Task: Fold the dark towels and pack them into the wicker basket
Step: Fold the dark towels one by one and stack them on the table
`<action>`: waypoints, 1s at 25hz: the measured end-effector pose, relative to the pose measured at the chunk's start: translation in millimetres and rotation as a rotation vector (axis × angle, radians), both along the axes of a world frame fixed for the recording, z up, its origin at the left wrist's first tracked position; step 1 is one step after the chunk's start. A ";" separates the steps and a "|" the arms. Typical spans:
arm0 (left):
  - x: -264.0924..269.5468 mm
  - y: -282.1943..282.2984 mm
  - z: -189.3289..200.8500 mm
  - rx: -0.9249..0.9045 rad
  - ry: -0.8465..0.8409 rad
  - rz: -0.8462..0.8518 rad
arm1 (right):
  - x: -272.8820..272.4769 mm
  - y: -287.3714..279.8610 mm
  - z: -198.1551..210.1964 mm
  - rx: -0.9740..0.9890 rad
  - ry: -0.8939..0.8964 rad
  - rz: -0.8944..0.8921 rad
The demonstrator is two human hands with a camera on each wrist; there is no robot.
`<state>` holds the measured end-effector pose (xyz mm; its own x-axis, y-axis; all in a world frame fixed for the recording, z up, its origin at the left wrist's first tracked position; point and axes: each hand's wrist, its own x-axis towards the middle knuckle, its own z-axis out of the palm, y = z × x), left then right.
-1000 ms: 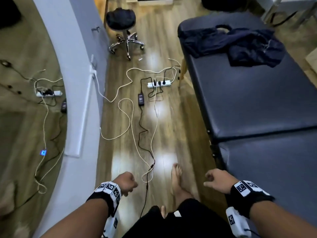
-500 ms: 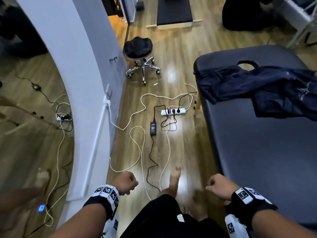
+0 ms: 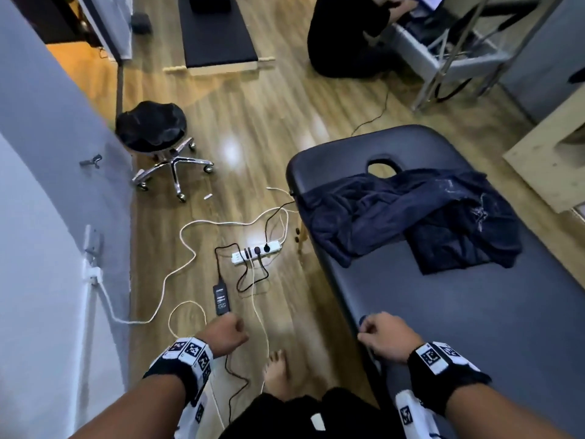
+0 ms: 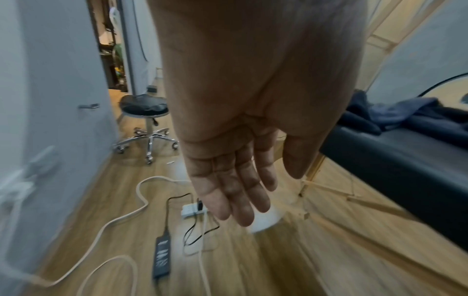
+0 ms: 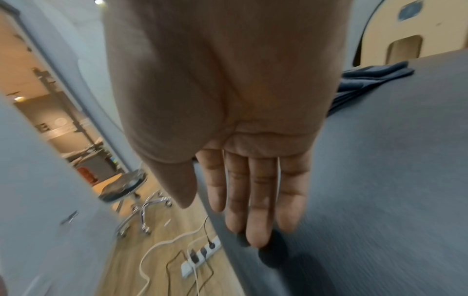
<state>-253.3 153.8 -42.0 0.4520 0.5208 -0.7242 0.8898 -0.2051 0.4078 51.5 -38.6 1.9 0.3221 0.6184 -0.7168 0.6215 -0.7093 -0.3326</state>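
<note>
Ahead, dark towels (image 3: 408, 226) sprawl crosswise on the table (image 3: 474, 312), seemingly unfolded; both grips relaxed, empty.

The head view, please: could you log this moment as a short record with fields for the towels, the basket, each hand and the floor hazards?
towels: dark towels lie crumpled and unfolded at the far end of the massage table, partly covering its face hole
basket: no wicker basket in any view
left hand: empty, over the floor, fingers relaxed
right hand: empty, above the near edge of the table, fingers relaxed
floor hazards: power strip, black adapter and loose white cable beside the table
other: rolling stool by the wall
</note>
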 end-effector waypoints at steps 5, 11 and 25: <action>119.5 66.7 16.2 0.094 -0.138 -0.235 | 45.1 33.5 12.9 0.105 -0.080 -0.212; 271.9 82.9 35.8 0.297 -0.306 -0.279 | 101.8 60.0 10.1 0.225 -0.118 -0.349; 347.9 60.4 121.2 0.140 -0.812 -0.883 | 171.2 82.6 67.4 0.474 -0.160 0.024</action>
<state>94.6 214.2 79.2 0.9890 -0.1458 -0.0263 -0.0844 -0.7005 0.7086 222.7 44.0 69.3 0.3864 0.8728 -0.2982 0.7054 -0.4880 -0.5141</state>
